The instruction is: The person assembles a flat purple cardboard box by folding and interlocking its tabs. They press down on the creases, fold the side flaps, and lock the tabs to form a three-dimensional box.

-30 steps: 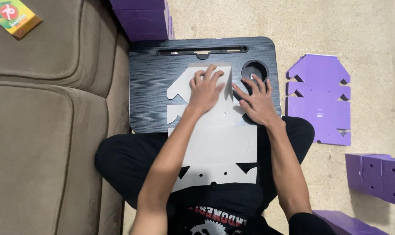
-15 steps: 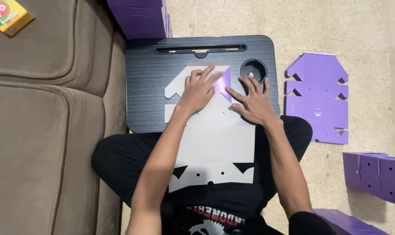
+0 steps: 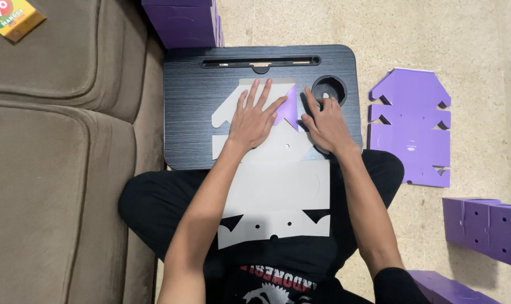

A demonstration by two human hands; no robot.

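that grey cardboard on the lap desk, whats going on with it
A person seated on the floor presses a flat die-cut cardboard sheet, grey side up, onto a black lap desk. The left hand lies flat on the sheet, while the right hand folds a corner flap over, showing its purple side. Another flat purple sheet lies on the floor to the right, with folded purple boxes nearby.

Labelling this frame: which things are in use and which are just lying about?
In use: left hand and right hand pressing the flat cardboard cutout, purple flap folded up, on the black lap desk.

Lying about: flat purple cutout, folded purple boxes, colourful carton, sofa.
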